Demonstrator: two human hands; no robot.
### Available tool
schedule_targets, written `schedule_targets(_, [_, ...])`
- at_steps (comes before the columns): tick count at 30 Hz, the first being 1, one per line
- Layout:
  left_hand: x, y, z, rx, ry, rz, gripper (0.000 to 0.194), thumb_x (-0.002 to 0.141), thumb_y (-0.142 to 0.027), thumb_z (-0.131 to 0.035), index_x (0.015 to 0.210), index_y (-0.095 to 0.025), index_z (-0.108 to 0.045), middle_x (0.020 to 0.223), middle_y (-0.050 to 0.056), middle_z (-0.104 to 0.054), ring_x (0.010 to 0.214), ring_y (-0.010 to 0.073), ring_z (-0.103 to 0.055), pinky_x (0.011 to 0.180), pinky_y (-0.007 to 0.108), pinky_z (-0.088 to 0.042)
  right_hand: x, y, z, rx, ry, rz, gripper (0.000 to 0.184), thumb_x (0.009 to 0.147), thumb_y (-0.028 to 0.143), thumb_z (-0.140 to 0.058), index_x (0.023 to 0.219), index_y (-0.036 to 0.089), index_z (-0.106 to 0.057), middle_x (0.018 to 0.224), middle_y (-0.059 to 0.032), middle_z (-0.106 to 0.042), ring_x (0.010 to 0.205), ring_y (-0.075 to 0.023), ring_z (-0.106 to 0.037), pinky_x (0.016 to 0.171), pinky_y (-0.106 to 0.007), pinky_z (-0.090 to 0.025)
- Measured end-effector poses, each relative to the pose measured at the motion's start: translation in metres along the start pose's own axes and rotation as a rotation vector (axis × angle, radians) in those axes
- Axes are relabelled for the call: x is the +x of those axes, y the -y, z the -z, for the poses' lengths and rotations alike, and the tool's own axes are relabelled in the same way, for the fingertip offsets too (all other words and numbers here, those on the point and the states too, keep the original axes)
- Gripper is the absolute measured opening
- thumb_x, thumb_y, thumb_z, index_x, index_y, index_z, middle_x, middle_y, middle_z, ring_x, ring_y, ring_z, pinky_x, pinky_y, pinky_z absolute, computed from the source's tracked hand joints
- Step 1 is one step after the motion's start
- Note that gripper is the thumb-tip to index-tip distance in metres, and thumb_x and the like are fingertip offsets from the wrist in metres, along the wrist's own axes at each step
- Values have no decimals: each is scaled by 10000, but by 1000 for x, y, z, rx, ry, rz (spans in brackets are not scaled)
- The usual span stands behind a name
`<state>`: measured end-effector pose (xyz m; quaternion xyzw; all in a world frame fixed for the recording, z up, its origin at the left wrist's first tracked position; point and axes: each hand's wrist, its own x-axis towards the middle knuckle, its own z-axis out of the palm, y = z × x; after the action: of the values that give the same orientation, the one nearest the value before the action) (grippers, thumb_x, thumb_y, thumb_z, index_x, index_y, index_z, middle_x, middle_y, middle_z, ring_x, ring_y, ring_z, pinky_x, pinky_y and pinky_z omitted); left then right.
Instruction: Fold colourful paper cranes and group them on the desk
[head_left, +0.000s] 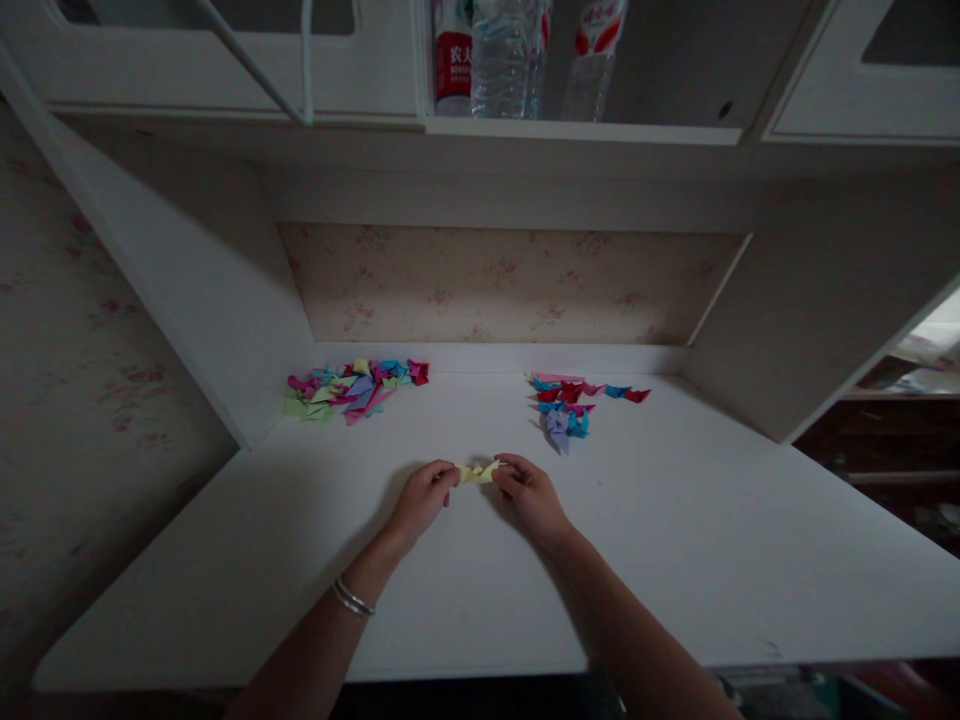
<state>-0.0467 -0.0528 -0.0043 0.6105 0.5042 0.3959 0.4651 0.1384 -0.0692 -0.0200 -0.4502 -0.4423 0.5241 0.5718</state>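
A small yellow folded paper piece [478, 472] lies low over the white desk [712, 560], held at both ends. My left hand [424, 497] pinches its left end, fingers closed. My right hand [527, 487] pinches its right end the same way. A silver bracelet [352, 598] is on my left wrist. Behind the hands, at the back left, sits a pile of several coloured folded paper pieces [354, 389]. A second pile of coloured paper pieces [574, 402], red, blue and purple, lies at the back, right of centre.
White side panels wall the desk on the left [187, 290] and right [817, 300], with floral wallpaper behind. A shelf above holds plastic bottles [510, 55]. Brown shelving [900, 430] stands beyond the desk's right side.
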Motion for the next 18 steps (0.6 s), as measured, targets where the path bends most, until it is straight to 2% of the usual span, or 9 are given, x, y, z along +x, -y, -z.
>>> schedule_targets(8, [0, -2, -1, 4, 8, 1, 270, 775, -406, -498, 684, -171, -594, 506, -45, -470, 476, 100, -415, 470, 214, -275, 0, 0, 0, -41, -7, 7, 435, 676, 404, -720, 993, 127, -611, 593, 36, -533, 499, -86, -424, 485, -236, -295])
schedule_targets(18, [1, 3, 0, 27, 10, -13, 297, 783, -432, -495, 704, -169, -607, 524, -36, -484, 489, 105, -430, 479, 218, -278, -1, 2, -1, -21, -10, -10, 453, 644, 408, -738, 981, 132, -615, 612, 35, -544, 503, -86, -436, 498, -239, -310])
